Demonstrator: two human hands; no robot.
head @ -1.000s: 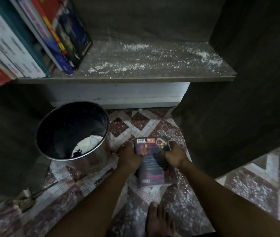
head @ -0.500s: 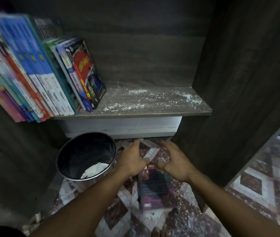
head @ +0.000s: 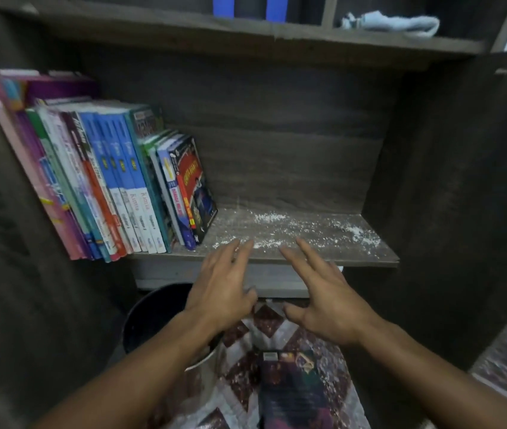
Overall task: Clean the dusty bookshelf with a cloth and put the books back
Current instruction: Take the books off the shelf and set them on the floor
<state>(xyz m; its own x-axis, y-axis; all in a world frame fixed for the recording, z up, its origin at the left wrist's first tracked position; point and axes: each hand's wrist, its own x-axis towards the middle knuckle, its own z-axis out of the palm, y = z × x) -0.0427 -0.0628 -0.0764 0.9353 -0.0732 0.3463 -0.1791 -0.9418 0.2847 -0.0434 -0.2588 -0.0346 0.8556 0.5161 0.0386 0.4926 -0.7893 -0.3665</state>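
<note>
White dust lies scattered over the bare right part of the dark wooden shelf (head: 323,253). A row of leaning books (head: 122,193) fills the shelf's left side. My left hand (head: 221,289) and my right hand (head: 323,301) hover with straight, spread fingers just in front of the shelf's front edge, holding nothing. A dark book (head: 292,391) lies flat on the tiled floor below my hands. A light blue cloth (head: 400,24) rests on the upper shelf at the top right.
A round metal bin (head: 153,320) with white powder inside stands on the floor at the left, partly behind my left forearm. The cabinet's dark side walls (head: 447,196) close in on both sides. The patterned floor tiles (head: 500,376) carry dust.
Both hands let go of the dark book, left it on the floor and rose toward the shelf's edge. My view tilted up, bringing the upper shelf and cloth into sight.
</note>
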